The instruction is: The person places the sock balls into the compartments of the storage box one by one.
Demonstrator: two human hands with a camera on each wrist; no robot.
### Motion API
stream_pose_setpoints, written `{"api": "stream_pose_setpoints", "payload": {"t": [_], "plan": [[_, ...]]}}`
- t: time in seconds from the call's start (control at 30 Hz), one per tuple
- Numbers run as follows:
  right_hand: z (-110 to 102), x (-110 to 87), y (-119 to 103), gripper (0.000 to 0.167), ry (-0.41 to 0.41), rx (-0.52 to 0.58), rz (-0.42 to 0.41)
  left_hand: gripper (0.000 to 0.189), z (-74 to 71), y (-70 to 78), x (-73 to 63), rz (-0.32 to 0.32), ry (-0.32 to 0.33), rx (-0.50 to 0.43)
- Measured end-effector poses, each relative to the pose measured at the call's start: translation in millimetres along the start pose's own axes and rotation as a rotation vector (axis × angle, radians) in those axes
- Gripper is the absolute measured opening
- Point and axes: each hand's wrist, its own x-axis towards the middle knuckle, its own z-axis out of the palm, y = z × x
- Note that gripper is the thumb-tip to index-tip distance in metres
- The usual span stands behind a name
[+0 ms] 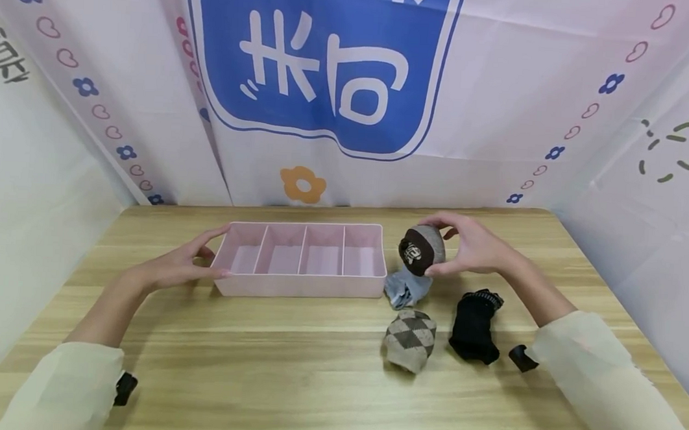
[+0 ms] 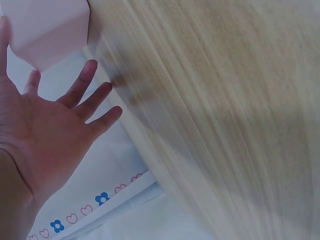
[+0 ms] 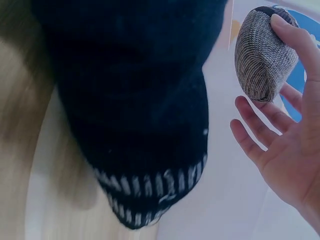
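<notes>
My right hand (image 1: 474, 244) pinches a rolled grey and dark brown sock (image 1: 422, 250) between thumb and fingers, above the table beside the box's right end. The right wrist view shows the sock's ribbed grey side (image 3: 262, 57). A pink divided box (image 1: 302, 285) stands on the table, its compartments bare. My left hand (image 1: 169, 267) holds the box's left end, thumb at the front corner and a finger at the back corner; its other fingers spread away in the left wrist view. Under the held sock lies a light blue sock (image 1: 406, 288), partly hidden.
Nearer me lie a checked beige and brown sock (image 1: 410, 340) and a black sock (image 1: 475, 327) with a patterned cuff. The black sock fills much of the right wrist view. A printed cloth wall (image 1: 253, 171) closes the table's far edge.
</notes>
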Motion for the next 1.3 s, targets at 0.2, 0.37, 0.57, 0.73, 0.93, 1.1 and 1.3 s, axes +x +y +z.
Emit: {"api": "stream_pose_setpoints", "payload": {"t": [0.2, 0.37, 0.57, 0.73, 0.93, 1.1, 1.3], "plan": [[3.0, 7.8, -6.4, 0.078, 0.014, -0.007, -0.011, 0.100, 0.2, -1.1, 0.2, -0.006, -0.001, -0.002], [6.4, 16.9, -11.2, 0.078, 0.015, 0.021, -0.031, 0.101, 0.9, -1.3, -0.6, -0.018, -0.003, -0.006], [11.8, 27.2, -16.5, 0.078, 0.022, 0.036, -0.027, 0.100, 1.2, -0.5, -1.7, -0.007, 0.005, -0.002], [15.3, 32.2, -20.6, 0.079, 0.025, 0.038, -0.031, 0.101, 1.3, -0.9, -2.2, -0.009, 0.008, -0.006], [17.9, 36.4, -27.1, 0.082, 0.028, 0.034, -0.049, 0.101, 0.0, -0.7, -1.2, -0.002, 0.009, -0.017], [20.5, 41.1, -31.1, 0.083, 0.019, 0.039, -0.067, 0.101, -0.2, -1.4, 0.2, 0.001, 0.013, -0.023], [22.0, 44.8, -35.9, 0.084, 0.006, 0.031, -0.071, 0.100, 1.0, -2.7, 0.7, 0.006, 0.020, -0.013]]}}
